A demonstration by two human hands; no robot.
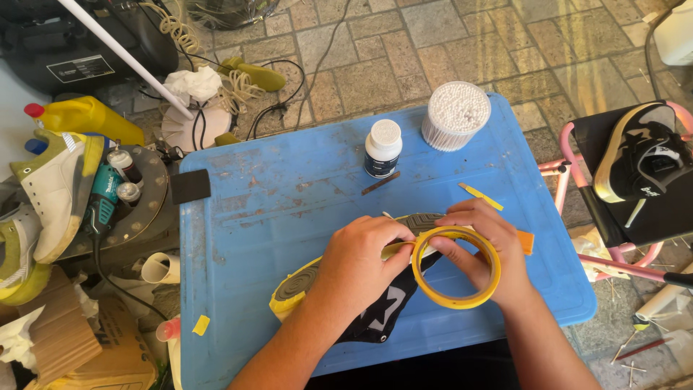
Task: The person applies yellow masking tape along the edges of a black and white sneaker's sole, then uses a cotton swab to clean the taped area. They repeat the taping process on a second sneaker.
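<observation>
On blue lid [238,238], w/ bottle [382,148] & swabs [458,115] behind, fingers pinch tape roll [456,268] over shoe [375,318].

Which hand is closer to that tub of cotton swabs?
Right. The right hand, holding the yellow tape roll, sits below the tub of cotton swabs; the left hand lies farther down-left on the shoe.

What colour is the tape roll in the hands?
Yellow tape roll, head view.

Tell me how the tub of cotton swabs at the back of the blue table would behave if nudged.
The cotton swab tub is probably light, being clear plastic packed with swabs. It stands upright on a wide base, so it likely slides rather than tips. Tipped over, its round wall might roll.
</observation>
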